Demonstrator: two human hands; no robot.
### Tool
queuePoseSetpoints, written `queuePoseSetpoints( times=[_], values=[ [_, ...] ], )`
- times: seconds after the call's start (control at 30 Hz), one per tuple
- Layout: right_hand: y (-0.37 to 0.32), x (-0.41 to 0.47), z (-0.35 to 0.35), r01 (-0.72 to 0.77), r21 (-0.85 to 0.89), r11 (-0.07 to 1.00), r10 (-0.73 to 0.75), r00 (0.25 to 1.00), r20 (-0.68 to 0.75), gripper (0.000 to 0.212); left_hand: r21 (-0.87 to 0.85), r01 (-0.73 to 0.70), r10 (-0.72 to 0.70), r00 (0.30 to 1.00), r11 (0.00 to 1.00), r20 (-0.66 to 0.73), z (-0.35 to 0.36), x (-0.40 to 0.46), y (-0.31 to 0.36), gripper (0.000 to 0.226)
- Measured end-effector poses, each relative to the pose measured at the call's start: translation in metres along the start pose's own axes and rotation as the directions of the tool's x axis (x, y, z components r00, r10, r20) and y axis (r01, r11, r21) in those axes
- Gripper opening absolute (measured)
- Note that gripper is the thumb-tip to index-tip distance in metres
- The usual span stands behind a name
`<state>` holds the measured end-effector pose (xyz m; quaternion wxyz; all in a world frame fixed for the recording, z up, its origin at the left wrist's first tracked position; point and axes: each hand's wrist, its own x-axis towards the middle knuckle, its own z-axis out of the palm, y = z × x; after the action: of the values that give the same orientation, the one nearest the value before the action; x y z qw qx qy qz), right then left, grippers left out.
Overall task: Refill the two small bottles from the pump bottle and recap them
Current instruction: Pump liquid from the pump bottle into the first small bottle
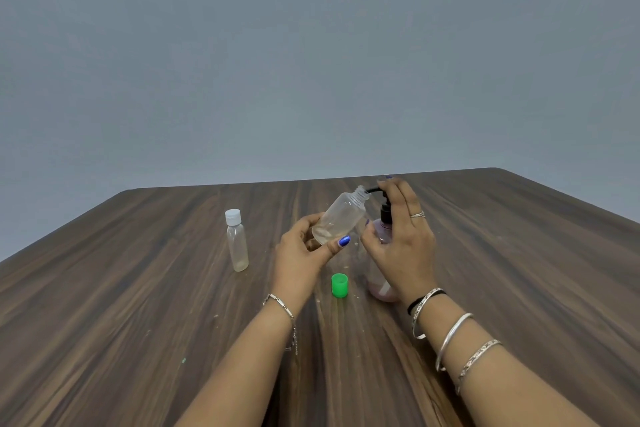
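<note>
My left hand (300,258) grips an uncapped small clear bottle (341,215) by its base, tilted so its open neck points up and right at the black spout of the pump bottle (382,282). A little liquid lies in the small bottle's bottom. My right hand (401,236) rests over the black pump head, fingers on top and thumb against the bottle's shoulder; it hides most of the pump bottle. A green cap (339,285) stands on the table between my wrists. A second small clear bottle (237,243) with a white cap stands upright to the left.
Everything sits on a dark wood-grain table (138,305) whose far edge runs just behind the pump bottle. A plain grey wall fills the background. Bracelets ring both wrists.
</note>
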<state>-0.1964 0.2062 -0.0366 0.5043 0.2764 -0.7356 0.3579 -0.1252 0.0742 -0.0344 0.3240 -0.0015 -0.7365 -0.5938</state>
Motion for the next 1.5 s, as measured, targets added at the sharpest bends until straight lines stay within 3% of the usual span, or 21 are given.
queuePoseSetpoints(
  times=[0.2,0.47,0.77,1.27,1.5],
  values=[
    [0.0,0.0,-0.002,-0.004,0.021,1.0,0.004,1.0,-0.016,0.044,0.017,0.005,-0.006,1.0,1.0,0.016,0.0,-0.002,0.0,0.039],
    [-0.002,0.002,-0.009,0.008,-0.027,1.0,-0.007,1.0,0.009,0.056,0.042,-0.007,0.006,1.0,0.999,0.013,0.0,0.001,-0.001,0.04],
    [-0.004,0.016,-0.016,-0.013,0.043,0.999,0.017,0.994,-0.106,0.031,0.054,-0.002,0.002,1.0,0.999,0.002,-0.001,0.002,-0.002,0.039],
    [0.0,0.017,-0.013,-0.016,0.06,0.998,0.022,0.995,-0.1,0.041,0.055,0.006,-0.007,1.0,0.998,0.017,0.001,-0.001,-0.001,0.039],
    [-0.006,0.022,-0.02,-0.05,0.152,0.987,0.06,0.996,-0.064,0.039,0.056,-0.01,0.009,1.0,0.998,0.012,0.0,0.0,0.0,0.038]
  ],
)
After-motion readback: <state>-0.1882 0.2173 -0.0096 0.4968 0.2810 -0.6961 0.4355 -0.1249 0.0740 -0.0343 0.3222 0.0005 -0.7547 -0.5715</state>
